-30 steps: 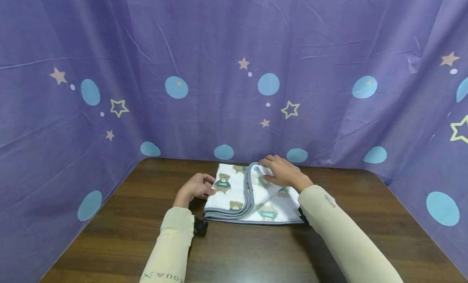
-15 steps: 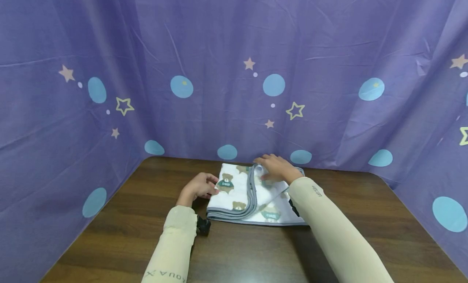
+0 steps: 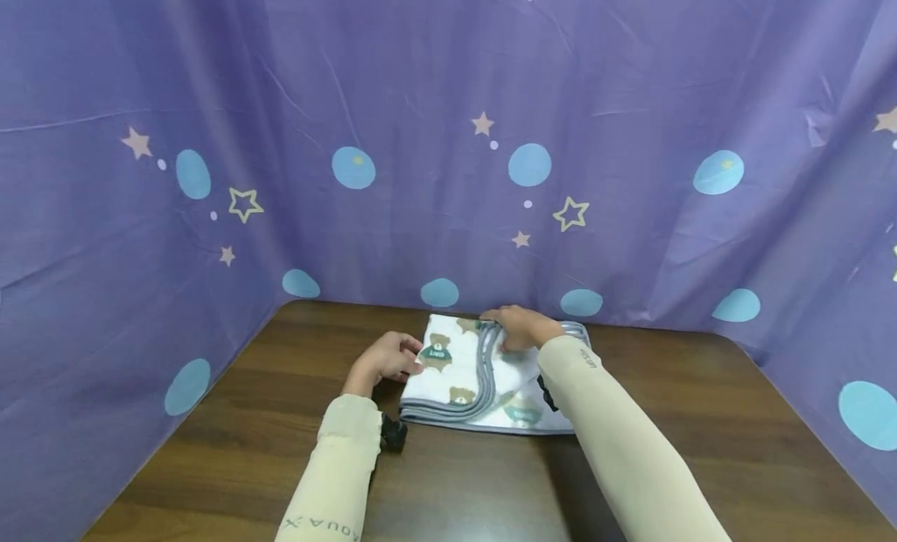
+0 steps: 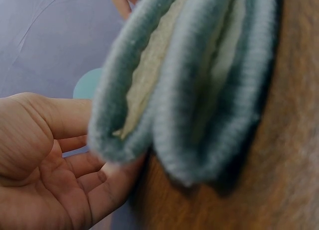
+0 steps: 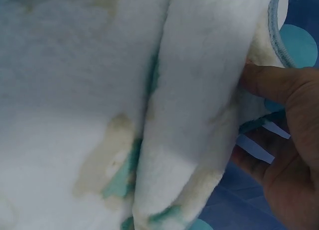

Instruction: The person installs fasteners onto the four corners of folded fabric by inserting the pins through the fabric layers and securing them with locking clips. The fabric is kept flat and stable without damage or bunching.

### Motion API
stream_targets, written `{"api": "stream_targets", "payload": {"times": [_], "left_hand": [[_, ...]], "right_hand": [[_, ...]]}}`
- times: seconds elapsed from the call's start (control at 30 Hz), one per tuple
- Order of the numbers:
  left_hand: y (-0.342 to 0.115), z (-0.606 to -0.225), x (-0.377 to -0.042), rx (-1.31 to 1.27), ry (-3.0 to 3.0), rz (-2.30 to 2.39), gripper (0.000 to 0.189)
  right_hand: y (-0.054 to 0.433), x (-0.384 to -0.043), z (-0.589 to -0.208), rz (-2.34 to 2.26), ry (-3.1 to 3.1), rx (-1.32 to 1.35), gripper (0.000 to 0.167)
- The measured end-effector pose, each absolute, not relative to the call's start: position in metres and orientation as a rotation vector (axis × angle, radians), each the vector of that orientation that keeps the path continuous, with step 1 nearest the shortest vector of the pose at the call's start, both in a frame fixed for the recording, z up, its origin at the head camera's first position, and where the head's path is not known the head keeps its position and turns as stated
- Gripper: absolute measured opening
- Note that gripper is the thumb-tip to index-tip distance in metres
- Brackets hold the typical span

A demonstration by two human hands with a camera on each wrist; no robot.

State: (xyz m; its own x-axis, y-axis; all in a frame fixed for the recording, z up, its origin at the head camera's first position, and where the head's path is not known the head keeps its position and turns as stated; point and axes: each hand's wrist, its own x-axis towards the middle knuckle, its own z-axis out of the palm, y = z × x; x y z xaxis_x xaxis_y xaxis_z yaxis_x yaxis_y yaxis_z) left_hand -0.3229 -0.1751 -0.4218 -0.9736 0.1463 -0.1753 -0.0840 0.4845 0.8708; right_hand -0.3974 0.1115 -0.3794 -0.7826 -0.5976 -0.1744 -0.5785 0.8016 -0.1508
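A folded white baby blanket (image 3: 455, 363) with brown bears in green tops and grey-blue trim lies on the table. My left hand (image 3: 391, 357) holds its left edge, thumb on one side and fingers on the other. Close up in the left wrist view, stacked trimmed folds hide the left fingertips. My right hand (image 3: 522, 326) grips a turned-over layer near the blanket's far edge. In the right wrist view that hand (image 5: 294, 135) has its thumb against the plush fold (image 5: 199, 100), with its fingers on the other side.
The brown wooden table (image 3: 448, 487) extends around the blanket. A purple curtain (image 3: 420, 215) with stars and blue circles rises behind the table and at both sides. Black wrist devices (image 3: 394, 433) sit beneath the pale sleeves.
The right hand has moved left and slightly down with the turned layer, and more of the blanket's far right corner shows. The left hand stays at the left edge. The head view has shifted slightly.
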Motion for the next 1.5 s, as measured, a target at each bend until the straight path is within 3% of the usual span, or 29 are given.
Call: {"api": "stream_targets", "payload": {"times": [0.37,0.73,1.5], "left_hand": [[-0.171,-0.421,-0.324,0.048,2.525,1.486,0.043],[-0.173,-0.419,-0.324,0.036,2.506,1.511,0.042],[-0.177,-0.425,-0.325,0.014,2.470,1.529,0.042]], "right_hand": [[0.119,-0.406,-0.385,-0.233,2.797,-0.935,0.075],[0.117,-0.404,-0.379,-0.300,2.827,-0.915,0.053],[0.141,-0.388,-0.343,-0.294,2.797,-1.133,0.045]]}}
